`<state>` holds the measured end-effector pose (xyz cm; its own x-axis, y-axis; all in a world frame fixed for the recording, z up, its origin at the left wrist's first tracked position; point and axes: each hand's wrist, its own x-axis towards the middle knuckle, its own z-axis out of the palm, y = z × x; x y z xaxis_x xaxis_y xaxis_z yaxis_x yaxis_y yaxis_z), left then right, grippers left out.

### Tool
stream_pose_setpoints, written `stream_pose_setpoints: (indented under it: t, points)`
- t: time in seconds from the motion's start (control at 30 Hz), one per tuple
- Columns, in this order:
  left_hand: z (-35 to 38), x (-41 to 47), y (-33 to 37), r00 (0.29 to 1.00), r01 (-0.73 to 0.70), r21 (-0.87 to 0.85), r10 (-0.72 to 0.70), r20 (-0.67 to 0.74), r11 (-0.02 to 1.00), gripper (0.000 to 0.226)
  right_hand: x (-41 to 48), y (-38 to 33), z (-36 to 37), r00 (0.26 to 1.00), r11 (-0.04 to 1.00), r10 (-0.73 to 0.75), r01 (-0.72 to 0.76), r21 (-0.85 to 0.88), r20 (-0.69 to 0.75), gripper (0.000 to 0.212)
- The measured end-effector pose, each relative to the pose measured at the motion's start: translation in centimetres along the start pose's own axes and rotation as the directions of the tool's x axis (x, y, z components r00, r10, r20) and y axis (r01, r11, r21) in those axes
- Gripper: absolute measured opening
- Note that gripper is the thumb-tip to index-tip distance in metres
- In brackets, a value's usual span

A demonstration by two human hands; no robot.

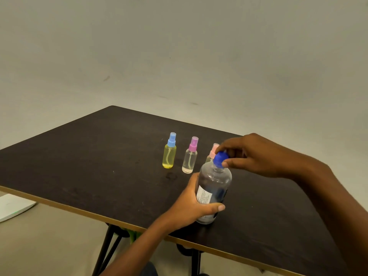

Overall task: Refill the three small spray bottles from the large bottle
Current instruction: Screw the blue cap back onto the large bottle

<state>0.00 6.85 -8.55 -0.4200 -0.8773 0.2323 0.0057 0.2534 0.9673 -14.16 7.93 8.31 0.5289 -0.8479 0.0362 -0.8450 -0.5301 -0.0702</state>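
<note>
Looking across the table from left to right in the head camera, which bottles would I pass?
Yellow spray bottle with a blue top → clear spray bottle with a purple top → large bottle with a blue cap. I've left out the third small bottle, mostly hidden behind the large one.

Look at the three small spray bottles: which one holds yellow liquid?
The spray bottle with the blue top, farthest left in the row. Its liquid is yellow; the purple-topped bottle beside it looks clear.

Nothing readable anywhere. Only lettering: fine dark print on the white label (pixel 203 196) of the large bottle (pixel 214 188), too small and blurred to make out.
</note>
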Motion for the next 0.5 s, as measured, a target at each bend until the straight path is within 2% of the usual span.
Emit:
stream_pose_setpoints:
  t: [0.17,0.3,0.4,0.5]
  points:
    - [0.1,0.0,0.0,1.0,0.007,0.002,-0.007,-0.004,1.0,0.067,0.5,-0.3,0.4,1.0,0.997,-0.004,0.005,-0.072,0.011,0.012]
    - [0.1,0.0,-0.1,1.0,-0.004,-0.002,0.004,-0.01,1.0,0.067,0.7,-0.5,1.0,0.998,0.988,0.028,-0.035,-0.151,-0.049,0.03]
    - [0.1,0.1,-0.2,1.0,-0.001,0.006,0.001,0.0,1.0,0.068,0.7,-0.9,1.3,0.994,0.962,0.034,-0.061,-0.265,-0.103,0.033]
    - [0.0,0.2,-0.4,1.0,-0.003,0.01,0.003,0.0,1.0,0.068,0.4,-1.0,1.8,0.987,0.96,0.046,-0.087,-0.268,-0.155,0.034]
